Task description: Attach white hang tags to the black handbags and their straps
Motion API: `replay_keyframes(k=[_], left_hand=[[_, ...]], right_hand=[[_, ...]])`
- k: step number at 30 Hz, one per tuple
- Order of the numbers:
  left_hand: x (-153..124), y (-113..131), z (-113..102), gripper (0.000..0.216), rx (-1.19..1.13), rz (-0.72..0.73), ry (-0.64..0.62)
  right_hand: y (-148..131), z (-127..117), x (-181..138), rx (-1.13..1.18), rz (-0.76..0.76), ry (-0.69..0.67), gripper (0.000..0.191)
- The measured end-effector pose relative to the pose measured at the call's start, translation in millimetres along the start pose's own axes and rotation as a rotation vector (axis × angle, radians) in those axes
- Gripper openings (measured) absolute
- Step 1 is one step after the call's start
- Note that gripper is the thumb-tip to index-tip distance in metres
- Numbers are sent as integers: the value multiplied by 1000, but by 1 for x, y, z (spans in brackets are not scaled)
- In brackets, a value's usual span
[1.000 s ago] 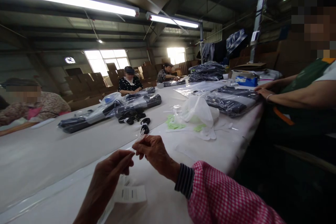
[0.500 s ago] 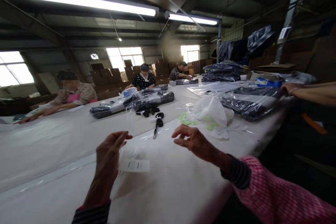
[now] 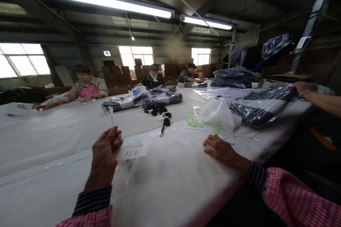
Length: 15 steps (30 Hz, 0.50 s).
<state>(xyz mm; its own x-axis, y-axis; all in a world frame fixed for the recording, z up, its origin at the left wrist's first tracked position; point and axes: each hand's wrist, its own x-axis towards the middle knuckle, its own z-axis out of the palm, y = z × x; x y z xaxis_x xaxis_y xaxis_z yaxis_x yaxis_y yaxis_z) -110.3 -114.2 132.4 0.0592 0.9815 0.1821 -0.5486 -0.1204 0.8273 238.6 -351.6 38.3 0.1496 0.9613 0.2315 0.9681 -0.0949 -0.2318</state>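
Holding a thin clear plastic fastener (image 3: 110, 115) upright, with paper tags (image 3: 129, 154) hanging just under the fingers, the left hand (image 3: 105, 154) is pinched shut above the near part of the table (image 3: 53, 138). The right hand (image 3: 222, 150) lies flat and open on the cloth near the table's right edge, holding nothing. Judged from this, the tags are gathered but not yet attached to any garment. Farther in, a black strap (image 3: 165, 122) lies loose at mid-table beside green slips (image 3: 193, 122) and a crumpled white bag (image 3: 220, 115); what the bag holds cannot be told. Beyond them lie clear bags of dark folded garments (image 3: 141, 101), already sealed by the look of them, and more (image 3: 258, 110) at the right edge under a co-worker's hand (image 3: 302, 87). Other people sit along the far edge.
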Motion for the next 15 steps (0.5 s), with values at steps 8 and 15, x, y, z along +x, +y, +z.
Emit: replay_keyframes(k=[8, 15], left_hand=[[-10, -3, 13, 42, 50, -27, -123], [-12, -10, 10, 42, 151, -87, -96]], right_hand=[[43, -1, 55, -52, 22, 81, 26], [82, -20, 105, -257, 75, 20, 35]])
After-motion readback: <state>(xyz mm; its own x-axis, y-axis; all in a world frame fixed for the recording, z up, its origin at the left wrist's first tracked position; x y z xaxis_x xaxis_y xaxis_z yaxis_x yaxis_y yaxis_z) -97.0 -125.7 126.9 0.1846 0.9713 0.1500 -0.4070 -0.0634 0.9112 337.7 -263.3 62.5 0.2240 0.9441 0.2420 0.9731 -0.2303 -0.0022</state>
